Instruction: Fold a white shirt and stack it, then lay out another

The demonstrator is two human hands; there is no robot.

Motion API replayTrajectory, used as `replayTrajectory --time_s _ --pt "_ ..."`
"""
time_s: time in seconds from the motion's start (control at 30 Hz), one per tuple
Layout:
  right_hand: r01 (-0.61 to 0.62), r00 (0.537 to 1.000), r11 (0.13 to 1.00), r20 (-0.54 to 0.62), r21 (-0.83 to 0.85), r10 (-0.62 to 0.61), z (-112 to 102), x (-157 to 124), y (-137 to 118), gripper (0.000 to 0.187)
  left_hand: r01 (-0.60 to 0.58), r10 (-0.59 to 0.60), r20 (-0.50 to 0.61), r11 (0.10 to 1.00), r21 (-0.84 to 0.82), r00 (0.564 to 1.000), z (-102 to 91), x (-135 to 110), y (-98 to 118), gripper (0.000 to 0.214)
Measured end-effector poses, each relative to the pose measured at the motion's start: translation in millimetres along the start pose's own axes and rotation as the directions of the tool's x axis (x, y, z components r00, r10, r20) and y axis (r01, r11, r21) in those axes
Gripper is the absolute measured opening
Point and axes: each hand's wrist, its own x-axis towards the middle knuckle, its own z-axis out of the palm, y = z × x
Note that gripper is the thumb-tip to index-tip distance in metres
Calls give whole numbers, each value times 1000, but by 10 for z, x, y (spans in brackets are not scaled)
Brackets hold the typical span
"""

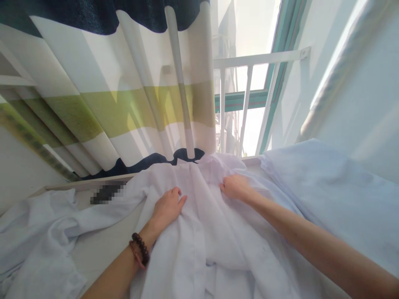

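Note:
A white garment of thin fabric lies spread and bunched on a flat surface in front of me. My left hand, with a bead bracelet on its wrist, rests on the cloth with fingers curled, pressing a fold. My right hand is closed on a bunch of the same cloth near its far end, just below the window.
A striped curtain in white, green and dark blue hangs over the left of the window. White window bars and a teal frame stand at the back. More pale cloth is heaped at the right, and another white piece lies left.

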Motion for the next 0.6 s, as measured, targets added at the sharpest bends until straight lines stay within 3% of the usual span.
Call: replayTrajectory --time_s 0.07,0.3,0.47,0.6 --pt "0 998 1000 -65 4 1 42 57 26 39 -11 14 25 995 -102 1000 5 96 -14 20" --pt "-92 969 995 -225 48 101 114 412 151 47 -110 91 -133 984 -142 987 161 470 -24 20" --pt "-123 958 990 -254 63 135 208 479 125 45 -149 123 -162 975 -163 979 219 723 -88 19" --pt "-100 969 993 -219 70 113 142 397 112 41 -149 123 -161 975 -162 979 185 668 -104 27"
